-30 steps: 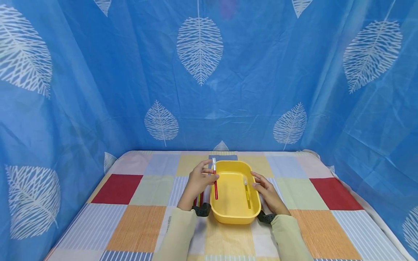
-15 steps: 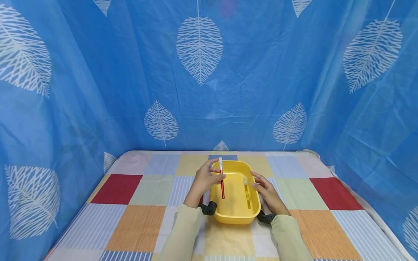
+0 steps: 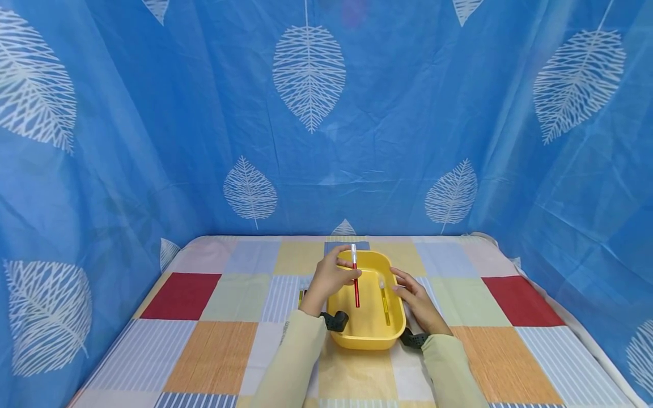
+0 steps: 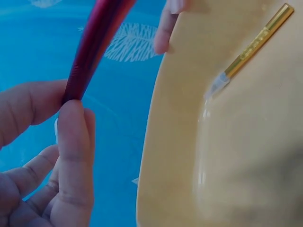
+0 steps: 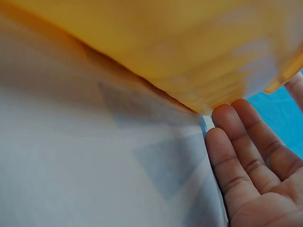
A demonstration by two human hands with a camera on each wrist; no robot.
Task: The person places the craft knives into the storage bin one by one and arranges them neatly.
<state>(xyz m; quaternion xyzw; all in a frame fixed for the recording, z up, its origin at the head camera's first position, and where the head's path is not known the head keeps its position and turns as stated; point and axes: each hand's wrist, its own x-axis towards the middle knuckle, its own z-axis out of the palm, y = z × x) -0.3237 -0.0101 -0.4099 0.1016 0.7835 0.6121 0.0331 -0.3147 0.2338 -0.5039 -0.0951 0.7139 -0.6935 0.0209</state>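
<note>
In the head view my left hand (image 3: 328, 279) pinches a red craft knife (image 3: 356, 292) with a clear cap, holding it tilted nearly upright above the left half of a yellow basin (image 3: 363, 343). The left wrist view shows thumb and finger on the red handle's end. A gold craft knife (image 4: 260, 43), capped too, lies inside the basin near its right side. My right hand (image 3: 417, 300) holds the basin's right edge, its thumb at the rim; in the right wrist view its fingers (image 5: 229, 124) lie against the outer wall.
Left of the basin, more craft knives (image 3: 301, 297) lie on the table, mostly hidden behind my left wrist. A patchwork cloth (image 3: 214, 354) covers the table. Blue curtains (image 3: 388, 141) with white leaves enclose the back and sides.
My left hand has carried the red craft knife rightward, from the basin's left rim to over its inside. The right hand and the gold craft knife stay in place.
</note>
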